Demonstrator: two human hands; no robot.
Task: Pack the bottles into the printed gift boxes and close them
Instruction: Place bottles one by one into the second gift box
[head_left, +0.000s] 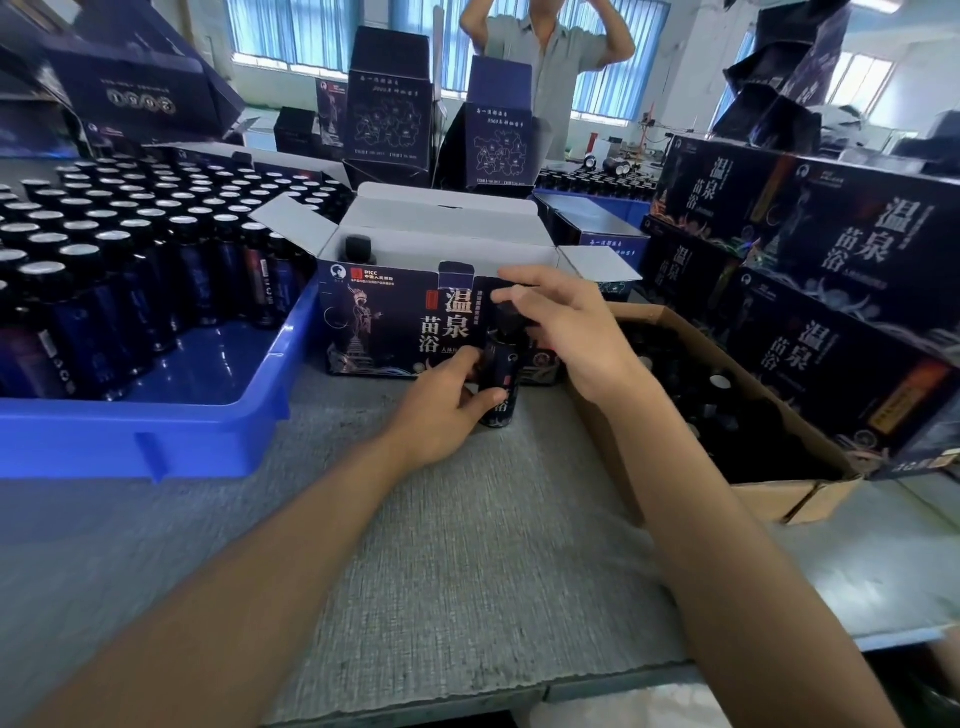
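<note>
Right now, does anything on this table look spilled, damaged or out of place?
Nothing looks spilled or broken. The open gift box stands straight, with one bottle in its left corner. Only the printed box at the top left lies upside down, its print inverted, and the bottles in the cardboard carton seem jumbled, not in rows.

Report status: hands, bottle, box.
Left hand grips bottle by the body; right hand pinches its cap. Box open, packed bottle at its left end. Nothing between bottle and box.
</note>
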